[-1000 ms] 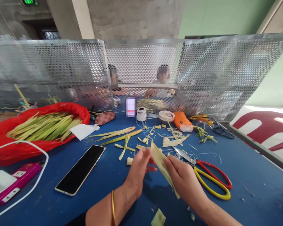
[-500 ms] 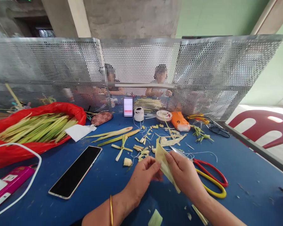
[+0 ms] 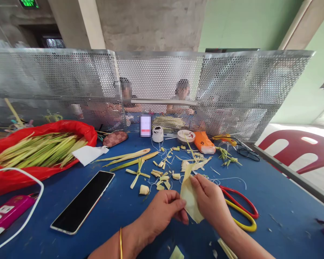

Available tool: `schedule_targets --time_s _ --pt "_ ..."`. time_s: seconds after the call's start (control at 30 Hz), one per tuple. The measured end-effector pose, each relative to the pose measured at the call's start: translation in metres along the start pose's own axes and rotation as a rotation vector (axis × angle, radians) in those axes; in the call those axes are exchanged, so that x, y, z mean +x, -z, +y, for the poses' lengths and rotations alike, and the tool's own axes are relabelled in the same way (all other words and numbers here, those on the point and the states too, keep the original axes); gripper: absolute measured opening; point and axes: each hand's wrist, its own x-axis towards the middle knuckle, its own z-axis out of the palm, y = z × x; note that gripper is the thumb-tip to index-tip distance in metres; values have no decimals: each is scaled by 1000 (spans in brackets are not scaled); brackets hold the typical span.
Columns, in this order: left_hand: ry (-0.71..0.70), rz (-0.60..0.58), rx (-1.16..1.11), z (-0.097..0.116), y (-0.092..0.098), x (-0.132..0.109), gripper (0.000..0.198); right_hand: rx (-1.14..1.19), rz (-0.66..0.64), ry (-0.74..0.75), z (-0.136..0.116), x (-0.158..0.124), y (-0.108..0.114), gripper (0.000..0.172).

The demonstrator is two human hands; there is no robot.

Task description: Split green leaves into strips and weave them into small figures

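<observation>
A pale yellow-green leaf husk (image 3: 192, 204), wide at its lower end and narrow at the top, is held upright over the blue table (image 3: 140, 235). My left hand (image 3: 169, 208), a gold bangle on its wrist, pinches the husk's left edge between thumb and fingers. My right hand (image 3: 209, 197) grips the right side, thumb on top. Red and yellow-handled scissors (image 3: 244, 226) lie beside my right forearm, their blades hidden behind the hand. Husk scraps (image 3: 162, 177) and a tied cross-shaped husk piece (image 3: 138, 173) lie beyond my left hand.
On the left are a dark-screened phone (image 3: 83, 201), a red bag (image 3: 88, 132) of long leaves and a magenta power strip (image 3: 12, 214). A thread spool (image 3: 158, 134), a round tape reel (image 3: 186, 135) and an orange packet (image 3: 204, 142) stand before the perforated metal screen (image 3: 156, 73).
The husk has been turned so more of its broad face shows. My left hand has shifted slightly lower along its edge. The whole view has tilted up a little.
</observation>
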Motion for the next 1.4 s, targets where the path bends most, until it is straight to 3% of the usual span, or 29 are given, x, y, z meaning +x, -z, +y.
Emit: schedule_targets --time_s 0.13,0.2,0.3,0.4,0.5,0.6,0.73,1.0,1.13,1.2,1.3,1.4 --pt "-47 139 31 2 3 2 43 -29 59 -5 -2 1 3 42" --pt "-99 182 10 0 2 3 49 -48 14 23 -6 -3 0 42" --pt "-53 63 -2 -2 -3 2 50 -27 -107 44 -10 -9 -7 40" --pt "-24 -17 5 -3 -4 2 40 28 -81 19 -10 -10 -9 39" --pt "-78 157 27 -4 -1 4 48 -12 16 40 -8 -9 -7 40" --pt "-185 248 11 -7 2 7 45 -83 -25 83 -6 -10 -9 38" --pt "-228 222 -30 -7 0 6 34 -130 -125 124 -7 -13 -14 33" --pt "-137 224 -95 -4 -3 4 29 43 -58 16 -6 -4 -4 37" --pt "-106 158 -31 -8 -6 3 24 43 -209 73 -10 -7 -2 22" --pt "-78 104 -17 -7 -8 1 22 18 -256 104 -11 -8 -4 23" --pt "-68 77 -58 -4 -8 0 21 90 -142 73 -8 -4 -3 28" --pt "-70 142 -121 -2 -3 2 26 267 4 -82 -4 4 3 31"
